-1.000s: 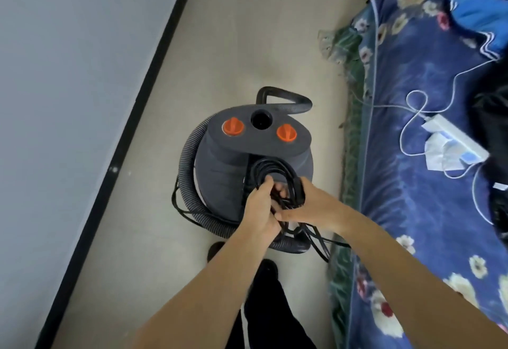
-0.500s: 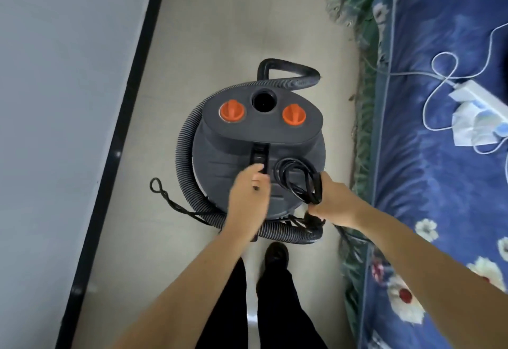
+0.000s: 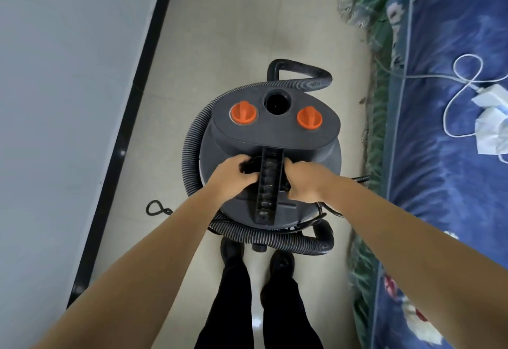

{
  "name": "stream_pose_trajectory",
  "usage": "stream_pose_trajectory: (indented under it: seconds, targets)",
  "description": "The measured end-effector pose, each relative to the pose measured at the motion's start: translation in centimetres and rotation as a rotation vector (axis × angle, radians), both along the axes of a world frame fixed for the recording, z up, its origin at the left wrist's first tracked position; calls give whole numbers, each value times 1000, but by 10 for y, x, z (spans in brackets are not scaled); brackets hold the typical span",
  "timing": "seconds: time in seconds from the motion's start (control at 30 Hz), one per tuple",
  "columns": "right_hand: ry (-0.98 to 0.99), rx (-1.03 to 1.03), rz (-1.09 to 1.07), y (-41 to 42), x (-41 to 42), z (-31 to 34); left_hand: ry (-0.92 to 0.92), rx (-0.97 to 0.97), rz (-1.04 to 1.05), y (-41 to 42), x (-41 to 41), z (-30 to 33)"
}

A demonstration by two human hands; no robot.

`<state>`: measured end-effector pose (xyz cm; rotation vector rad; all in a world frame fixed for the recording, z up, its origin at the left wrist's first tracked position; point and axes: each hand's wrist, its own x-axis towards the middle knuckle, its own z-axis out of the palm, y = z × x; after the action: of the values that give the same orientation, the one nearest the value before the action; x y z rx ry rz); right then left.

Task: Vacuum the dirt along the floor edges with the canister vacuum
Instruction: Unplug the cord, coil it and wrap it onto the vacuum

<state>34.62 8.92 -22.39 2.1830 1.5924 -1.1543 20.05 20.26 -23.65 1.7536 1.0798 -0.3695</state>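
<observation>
both your hands sit atop the canister vacuum (image 3: pixel 270 140) on the floor between wall and bed: left hand (image 3: pixel 233 177) and right hand (image 3: pixel 302 181) curled around black cord (either side of its handle (image 3: pixel 269 183)).

Vacuum (image 3: pixel 270 140) fills most of the floor strip between wall (image 3: pixel 68 101) at 9 o'clock and bed (image 3: pixel 439 183) at 3 o'clock. Hose (image 3: pixel 192 140) rings its base. Bare floor (image 3: pixel 247 19) open at 12 o'clock.

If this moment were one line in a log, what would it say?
stage: setup, no vacuuming yet | left hand: on black cord beside handle | right hand: other side of handle | hose: coiled around canister vacuum
</observation>
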Motion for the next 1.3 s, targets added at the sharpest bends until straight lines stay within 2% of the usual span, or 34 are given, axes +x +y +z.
stream_pose_trajectory:
  seconds: [0.1, 0.17, 0.23, 0.33, 0.4, 0.5, 0.57, 0.63, 0.73, 0.87, 0.97, 1.03, 1.1, 1.17, 1.23, 1.3]
  targets:
    - [-42, 34, -41, -2, -6, -4, 145, 273, -148, -7, 10, 0]
    - [-40, 87, -109, -7, -12, -5, 222, 405, -171, -17, 13, 0]
    - [-83, 205, -147, -17, -17, -4, 228, 463, -162, -23, 12, -2]
    - [-253, 416, -165, -41, -20, 1, 186, 487, -126, -22, 8, -1]
    - [-345, 445, -203, -58, -20, 0, 132, 458, -50, -18, 4, 3]
    - [-400, 329, -313, -77, -8, -3, 19, 423, 166, -7, -12, 5]
    - [-353, 235, -441, -85, 4, -4, -50, 377, 408, 3, -34, 6]
    - [-279, 212, -524, -87, 10, -6, -48, 333, 486, 8, -54, 5]
    - [-206, 311, -585, -72, 0, -5, 59, 320, 289, 11, -66, -9]
    - [-175, 449, -655, -48, -15, 2, 62, 278, 244, 10, -57, -14]
    - [-122, 598, -686, -36, -27, 11, -6, 457, 259, -9, -53, 1]
    - [-218, 671, -575, -31, -32, 13, -54, 594, 141, -38, -45, 9]
    - [-308, 613, -411, -26, -26, 9, -39, 615, -7, -70, -31, 4]
    - [-316, 478, -289, -21, -13, 0, 57, 572, -85, -94, -15, -6]
    - [-268, 357, -245, -18, -1, -10, 137, 554, -106, -99, -4, -17]
    - [-274, 332, -234, -13, 10, -16, 138, 564, -100, -95, 2, -22]
